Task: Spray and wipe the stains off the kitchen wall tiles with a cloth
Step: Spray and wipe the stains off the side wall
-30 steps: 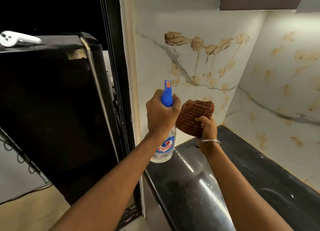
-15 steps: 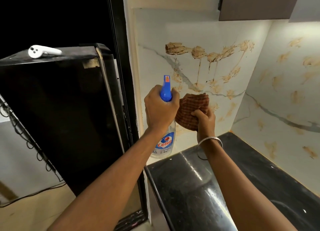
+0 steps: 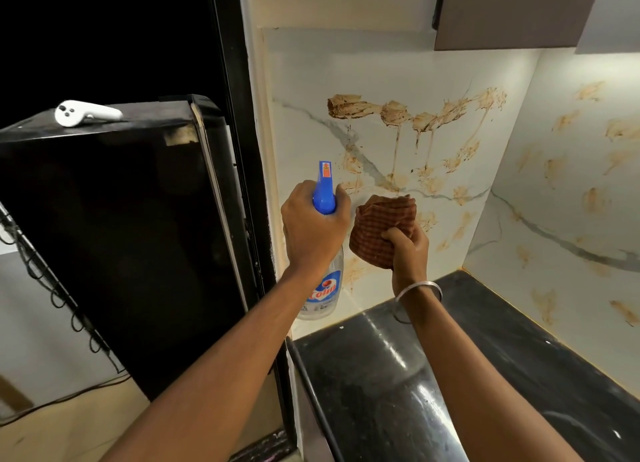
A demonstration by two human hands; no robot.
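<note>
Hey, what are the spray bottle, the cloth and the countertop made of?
Spray bottle: clear plastic body, glossy blue plastic head. Cloth: woven fabric, probably cotton, with a brown check pattern. Countertop: polished black stone, likely granite, given its speckles and sharp reflections.

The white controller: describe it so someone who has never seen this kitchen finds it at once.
Start at the tall black appliance left of the stained wall tiles. On its flat top lies the white controller. It is the only white thing up there, with small dark buttons on its rounded end.
</note>
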